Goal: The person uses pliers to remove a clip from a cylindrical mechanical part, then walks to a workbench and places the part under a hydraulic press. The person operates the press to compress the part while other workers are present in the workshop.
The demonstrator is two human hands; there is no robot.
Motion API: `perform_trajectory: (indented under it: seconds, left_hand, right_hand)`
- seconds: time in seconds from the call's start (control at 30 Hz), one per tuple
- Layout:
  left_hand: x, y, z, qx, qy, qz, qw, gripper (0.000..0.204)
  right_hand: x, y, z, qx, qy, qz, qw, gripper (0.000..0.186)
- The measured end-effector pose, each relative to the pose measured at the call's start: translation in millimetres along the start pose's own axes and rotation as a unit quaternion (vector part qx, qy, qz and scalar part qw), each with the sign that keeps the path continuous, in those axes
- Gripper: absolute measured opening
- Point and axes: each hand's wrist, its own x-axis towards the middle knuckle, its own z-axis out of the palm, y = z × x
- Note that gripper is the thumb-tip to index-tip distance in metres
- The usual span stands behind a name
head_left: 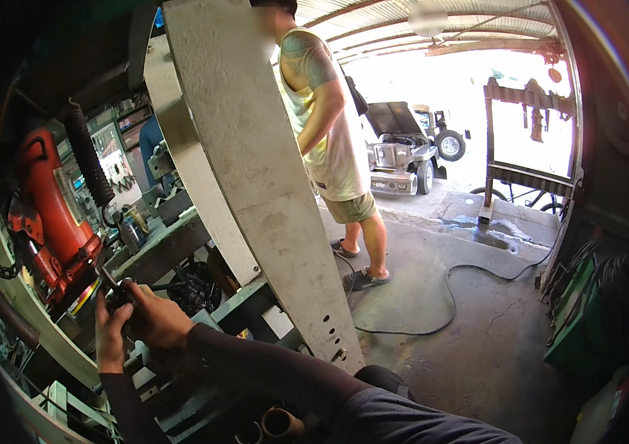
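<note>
Both hands meet at the lower left, close below a red hydraulic jack. My right hand is closed round a dark metal piece, with a short metal rod sticking up beyond the fingers. From the near side my left hand presses its fingers and thumb against the same piece. The fingers cover much of it, so its exact kind does not show. A dark coil spring hangs beside the jack, its hooked lower end above my hands.
A broad pale steel post slants up just right of my hands. Beyond it stands a person in a sleeveless top. A black cable crosses the concrete floor. Short pipe pieces lie below my right arm. A vehicle stands outside, bonnet raised.
</note>
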Motion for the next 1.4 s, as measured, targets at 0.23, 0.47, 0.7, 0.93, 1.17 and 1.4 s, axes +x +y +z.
perform_trajectory:
  seconds: [0.23, 0.47, 0.7, 0.93, 1.17, 1.4]
  left_hand:
    - [-87, -29, -114, 0.474, 0.070, 0.002, 0.877, 0.044]
    - [-108, -35, -106, 0.622, -0.050, -0.109, 0.774, 0.050]
    - [-103, -26, -109, 0.709, -0.066, -0.092, 0.696, 0.026]
    - [-105, -23, -96, 0.733, -0.026, -0.053, 0.678, 0.023]
    - [-112, -38, -109, 0.687, -0.075, -0.032, 0.722, 0.030]
    - [-110, -28, -104, 0.719, -0.052, -0.047, 0.691, 0.013]
  right_hand:
    - [11, 4, 7, -0.142, -0.041, 0.019, 0.989, 0.097]
    - [14, -7, -8, -0.104, -0.032, -0.023, 0.994, 0.093]
    - [18, -6, -7, -0.112, -0.061, -0.012, 0.992, 0.095]
    - [21, -17, -14, -0.112, -0.088, 0.016, 0.990, 0.094]
    - [18, -13, -16, -0.077, -0.065, 0.012, 0.995, 0.090]
    - [20, -15, -24, -0.100, -0.061, 0.033, 0.993, 0.093]
